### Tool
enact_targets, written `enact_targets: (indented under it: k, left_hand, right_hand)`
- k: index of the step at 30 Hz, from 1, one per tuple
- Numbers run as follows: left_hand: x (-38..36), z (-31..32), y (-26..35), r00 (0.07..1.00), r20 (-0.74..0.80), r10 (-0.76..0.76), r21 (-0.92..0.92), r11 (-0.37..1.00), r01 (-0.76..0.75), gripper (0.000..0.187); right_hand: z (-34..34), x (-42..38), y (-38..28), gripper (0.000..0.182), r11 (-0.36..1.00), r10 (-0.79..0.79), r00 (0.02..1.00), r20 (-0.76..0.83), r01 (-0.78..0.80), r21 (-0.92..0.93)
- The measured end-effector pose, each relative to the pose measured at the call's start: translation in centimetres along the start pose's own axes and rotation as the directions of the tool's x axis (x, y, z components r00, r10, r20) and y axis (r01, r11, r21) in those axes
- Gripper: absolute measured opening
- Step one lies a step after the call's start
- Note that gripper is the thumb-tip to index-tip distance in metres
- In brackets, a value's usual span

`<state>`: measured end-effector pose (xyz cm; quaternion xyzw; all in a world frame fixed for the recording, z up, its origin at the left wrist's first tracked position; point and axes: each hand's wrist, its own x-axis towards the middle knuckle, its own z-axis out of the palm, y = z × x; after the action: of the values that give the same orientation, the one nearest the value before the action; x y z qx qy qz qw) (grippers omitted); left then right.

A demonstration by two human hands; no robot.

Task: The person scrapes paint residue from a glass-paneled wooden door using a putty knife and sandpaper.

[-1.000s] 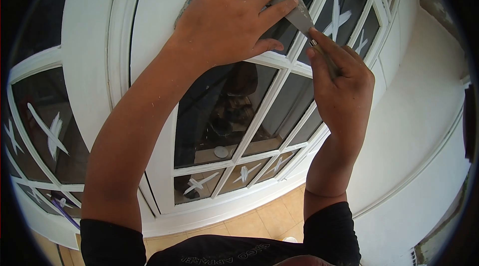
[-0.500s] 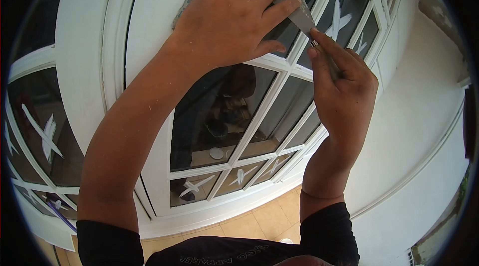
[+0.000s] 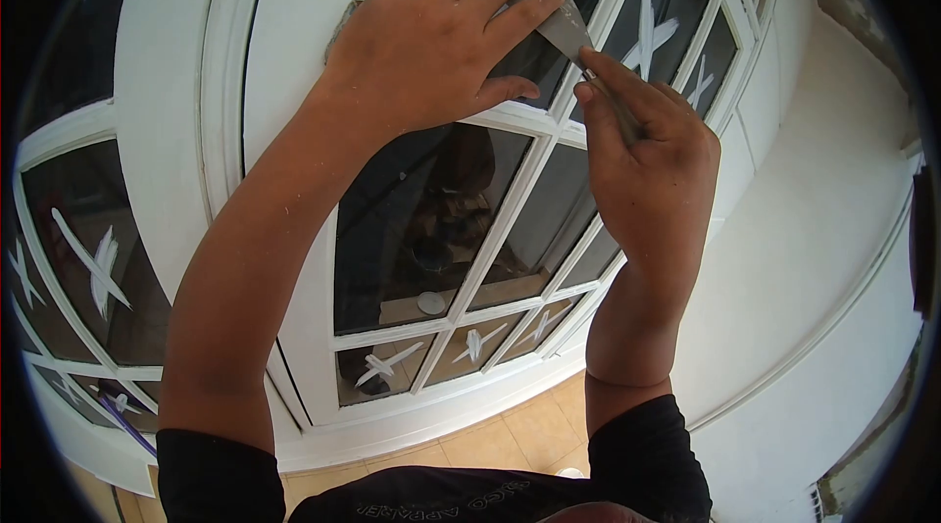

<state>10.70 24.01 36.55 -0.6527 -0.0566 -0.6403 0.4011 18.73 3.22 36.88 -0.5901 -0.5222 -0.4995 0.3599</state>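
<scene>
A putty knife with a wide, stained grey metal blade [image 3: 567,31] is near the top of the view. My right hand [image 3: 652,155] is closed round its handle, thumb and forefinger close to the blade's neck. My left hand [image 3: 417,57] is spread out beside it, back toward me, two stretched fingertips lying over the blade and the thumb apart. Left of that hand, the edge of a mottled grey thing [image 3: 339,31] sticks out; its kind is hidden, as is my left palm. Both hands are in front of a white-framed glazed door [image 3: 544,128].
Brushed white crosses mark several panes, such as the white cross [image 3: 647,38] on the right. Another glazed panel [image 3: 69,121] stands at left. A white wall [image 3: 794,258] curves along the right. Tan floor tiles [image 3: 490,445] lie below. A purple strip [image 3: 127,422] shows at lower left.
Both hands and the putty knife have shifted slightly left in the view, and the panes have shifted a little the same way. My hold on the handle looks the same.
</scene>
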Motion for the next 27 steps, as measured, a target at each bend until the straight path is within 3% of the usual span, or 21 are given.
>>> enact_targets:
  k: [27]
  left_hand:
    - [0.1,-0.5,0.0,0.999,0.04,0.033,0.05,0.998,-0.035,0.085]
  right_hand:
    - [-0.7,0.0,0.2,0.023,0.999,0.034,0.999,0.005,-0.034,0.028]
